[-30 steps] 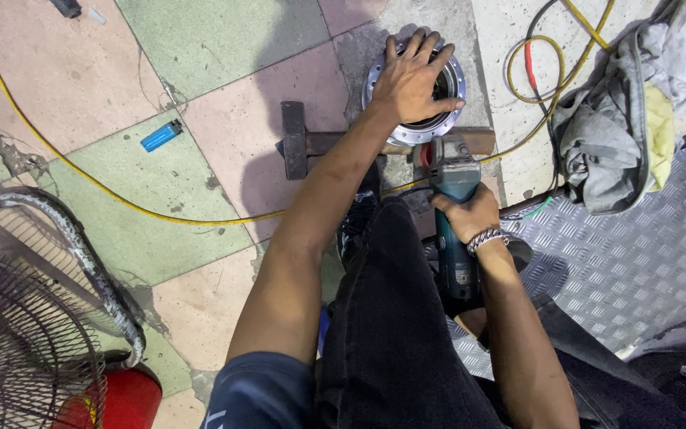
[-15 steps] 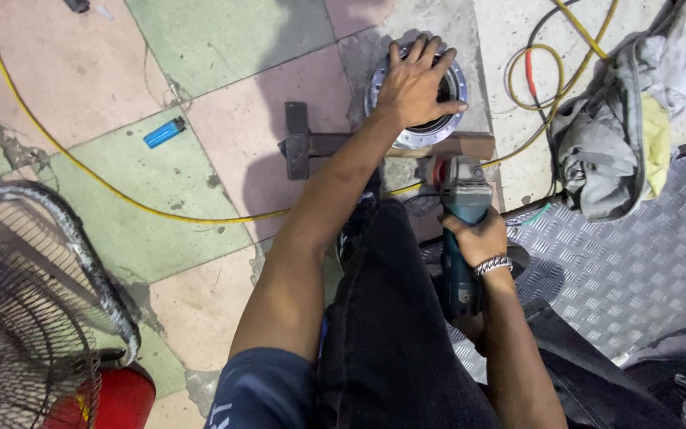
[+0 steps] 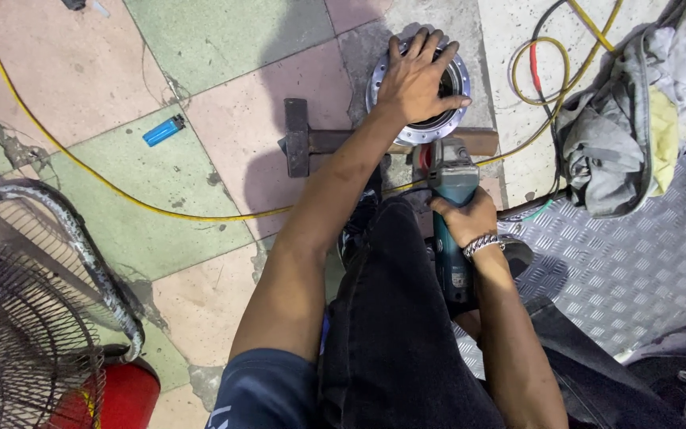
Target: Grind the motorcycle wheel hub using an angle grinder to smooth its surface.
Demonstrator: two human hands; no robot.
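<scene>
The left hand lies flat with fingers spread on top of a round metal flange, pressing down on its rim; the fingers are splayed over it, not curled around anything. The flange sits on the tiled floor, resting on a rusty metal bar with a crosspiece at its left end.

The right hand, with a silver bracelet at the wrist, is wrapped tight around the body of a teal angle grinder. The grinder's head points up toward the near edge of the flange, just beside it; whether the disc touches the metal I cannot tell from here. The grinder's tail runs back along the person's dark trouser leg.

A yellow cable snakes across the tiles from the upper left and passes under the arm, with more loops of it and a black cord coiled at the upper right. A blue lighter lies alone on a green tile, well apart from the work. A heap of grey rags sits to the right, at the edge of a ribbed metal plate. At lower left stands a wire fan guard above something red.
</scene>
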